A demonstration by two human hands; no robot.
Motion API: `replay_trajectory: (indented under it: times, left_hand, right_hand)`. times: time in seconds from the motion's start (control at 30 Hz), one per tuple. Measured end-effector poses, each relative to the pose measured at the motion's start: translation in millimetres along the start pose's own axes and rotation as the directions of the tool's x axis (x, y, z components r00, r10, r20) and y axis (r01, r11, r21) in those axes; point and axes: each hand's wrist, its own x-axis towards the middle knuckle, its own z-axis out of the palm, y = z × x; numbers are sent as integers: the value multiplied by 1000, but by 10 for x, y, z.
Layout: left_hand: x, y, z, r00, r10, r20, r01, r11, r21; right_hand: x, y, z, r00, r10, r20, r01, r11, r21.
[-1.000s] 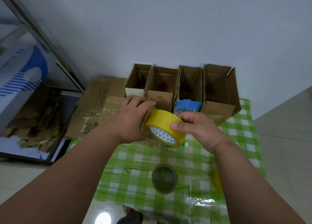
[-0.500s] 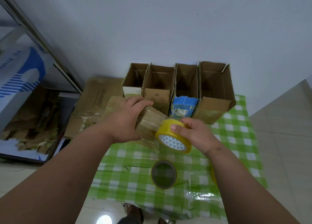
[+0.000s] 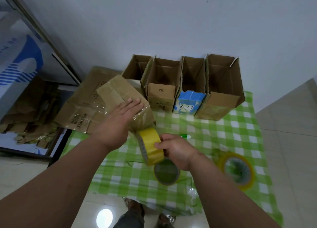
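Nearest me on the green checked surface (image 3: 214,135) lie two tape rolls flat: a grey-brown roll (image 3: 166,173) just under my right wrist, and a clear yellowish roll (image 3: 238,170) well off to the right. Above the grey one, my right hand (image 3: 175,150) is curled round the yellow tape roll (image 3: 151,147), thumb on its band, holding it on edge against the near end of the small cardboard box (image 3: 118,92). My left hand (image 3: 120,123) lies flat on top of that box, fingers straight and together, pressing down. A green marker (image 3: 185,136) lies just beyond my right hand. Farther back, four open cartons (image 3: 223,97) stand in a row against the wall.
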Motion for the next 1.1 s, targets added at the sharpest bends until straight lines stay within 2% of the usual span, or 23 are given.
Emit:
replay_trajectory:
  times: [0.1,0.17,0.2,0.27,0.33,0.4,0.43,0.5,0.53,0.67,0.73,0.8,0.87,0.93,1.03,1.1]
  left_hand:
    - [-151,-14,107,986,-42,-161,50,998,45]
    - [-242,20,184,945,-165,-282,173,985,4]
    - [-285,53,228,897,-281,-342,277,959,-60]
    - [-350,131,311,737,-553,-389,473,833,-287]
    - [-405,225,385,573,-788,-224,626,597,-502]
    - [-453,315,483,466,-885,-4,701,371,-609]
    - [-476,362,541,432,-898,79,682,268,-680]
    - [-505,468,650,414,-885,212,597,88,-797]
    - [-515,512,702,423,-869,258,576,39,-816]
    - [-527,602,813,500,-793,348,568,-4,-823]
    - [-521,627,800,513,-779,359,550,-23,-835]
    - [-510,654,766,509,-775,376,547,-47,-836]
    - [-501,685,727,490,-776,398,542,-87,-836]
    - [-492,696,697,468,-772,430,536,-140,-833]
    - [-488,685,694,463,-747,477,505,-220,-834]
    - [-492,674,704,463,-744,482,494,-234,-837]
  right_hand:
    - [41,97,73,1000,-10,8,11,996,-85]
    - [65,157,100,1000,-17,8,18,993,-116]
    - [75,192,111,1000,-11,12,12,993,-117]
    - [85,259,127,1000,4,20,-2,995,-102]
    - [83,322,140,999,23,31,-20,996,-88]
    - [73,385,153,998,45,52,-40,994,-97]
    - [63,415,154,997,55,55,-48,992,-113]
    - [45,462,155,997,61,54,-53,988,-144]
    - [43,481,154,996,61,60,-51,986,-156]
    - [30,477,151,989,77,124,-54,982,-183]
    - [36,455,124,990,82,115,-49,963,-264]
    - [57,416,89,995,87,55,-62,936,-347]
    - [108,379,28,997,60,-44,-71,939,-337]
    - [180,347,-85,980,-67,-190,-15,916,-400]
    - [306,374,-291,879,-306,-364,-12,751,-660]
    - [408,433,-404,850,-386,-358,-73,586,-807]
